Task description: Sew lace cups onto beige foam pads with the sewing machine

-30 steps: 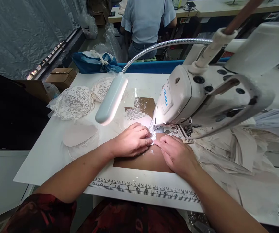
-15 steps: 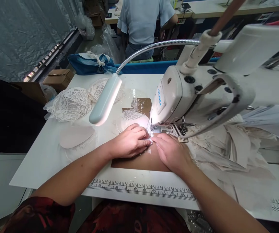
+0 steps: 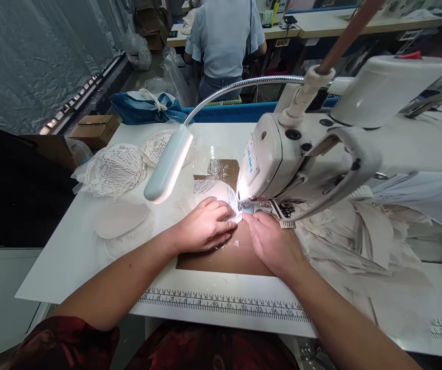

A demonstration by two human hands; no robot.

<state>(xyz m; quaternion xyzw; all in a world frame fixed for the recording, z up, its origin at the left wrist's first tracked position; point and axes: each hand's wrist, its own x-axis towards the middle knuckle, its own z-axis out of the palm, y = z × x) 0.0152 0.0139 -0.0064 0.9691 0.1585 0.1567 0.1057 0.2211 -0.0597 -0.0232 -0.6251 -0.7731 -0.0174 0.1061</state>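
A white lace bra cup [image 3: 221, 190] lies under the needle end of the white sewing machine [image 3: 270, 154], brightly lit there. My left hand [image 3: 208, 224] presses on the near-left part of the cup, fingers bent and thumb near its edge. Close to the presser foot, my right hand [image 3: 272, 239] pinches the cup's edge between thumb and forefinger. The fingertips of the two hands are slightly apart. Beneath them is a brown sheet [image 3: 221, 262] taped to the table. The needle itself is too small to make out.
A lamp [image 3: 169, 164] on a bendy metal neck hangs over the table. Lace cups [image 3: 115, 169] and a beige pad [image 3: 120, 220] lie left. Fabric pieces [image 3: 363, 236] pile up right. A ruler strip [image 3: 221, 303] runs along the front edge. Ahead sits a person [image 3: 223, 41].
My left hand has drawn slightly away from my right, and more of the lace cup shows between them. The head view has shifted a little. The person ahead has lowered an arm.
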